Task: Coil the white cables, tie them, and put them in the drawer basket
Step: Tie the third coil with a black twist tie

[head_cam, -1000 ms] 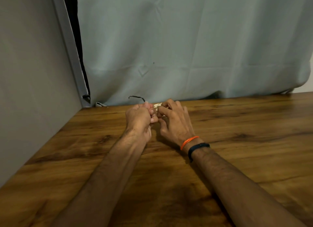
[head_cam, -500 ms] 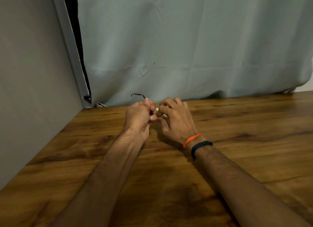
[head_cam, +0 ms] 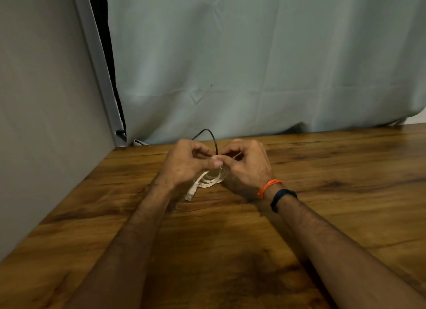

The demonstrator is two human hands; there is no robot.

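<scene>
Wood-grain table (head_cam: 322,175) runs back to a pale grey curtain (head_cam: 253,67). Near the curtain's hem, the coiled white cable (head_cam: 211,178) hangs between both hands, its plug (head_cam: 190,193) dangling toward the table. Left hand (head_cam: 184,164) and right hand (head_cam: 247,164) have fingers curled, pinching a thin black tie (head_cam: 213,139) above the coil. It looks light and springy; best held at the bundled loops. No writing is readable.
</scene>
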